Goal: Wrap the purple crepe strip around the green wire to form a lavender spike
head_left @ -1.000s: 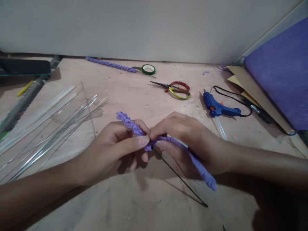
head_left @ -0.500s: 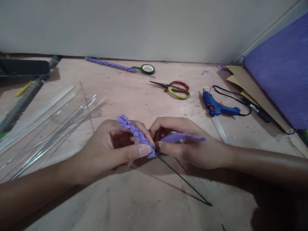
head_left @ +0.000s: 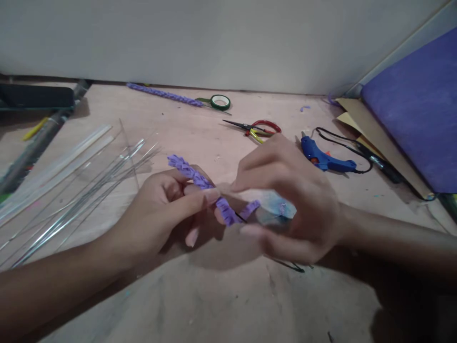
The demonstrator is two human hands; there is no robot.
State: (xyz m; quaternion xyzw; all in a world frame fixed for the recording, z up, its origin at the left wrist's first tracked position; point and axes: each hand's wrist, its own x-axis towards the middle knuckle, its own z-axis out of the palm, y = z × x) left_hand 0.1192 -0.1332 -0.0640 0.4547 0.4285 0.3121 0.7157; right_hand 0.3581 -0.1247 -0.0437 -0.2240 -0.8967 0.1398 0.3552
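Note:
My left hand (head_left: 160, 205) pinches a ruffled purple crepe-paper stem (head_left: 193, 175) between thumb and fingers, its tip slanting up to the left. From the stem's lower end a loose purple strip (head_left: 252, 208) sticks out to the right. A dark green wire (head_left: 294, 268) emerges below my right hand; its middle is hidden. My right hand (head_left: 296, 200), slightly blurred, arches over the lower end with thumb and fingers apart. Whether a fingertip touches the stem I cannot tell. Beneath its palm shows a pale blue patch (head_left: 276, 207) that I cannot make out.
Scissors (head_left: 246, 126), a roll of green tape (head_left: 220, 102) and another purple stem (head_left: 164, 95) lie farther back. At right are a blue glue gun (head_left: 326, 159) with its cord and a purple sheet (head_left: 414, 105). Several wires and clear sticks (head_left: 85, 190) spread at left.
My right hand has come off the stem's lower end, lifted and spread its fingers. My left hand has shifted slightly up and left with the stem. The loose strip looks shorter and wound closer.

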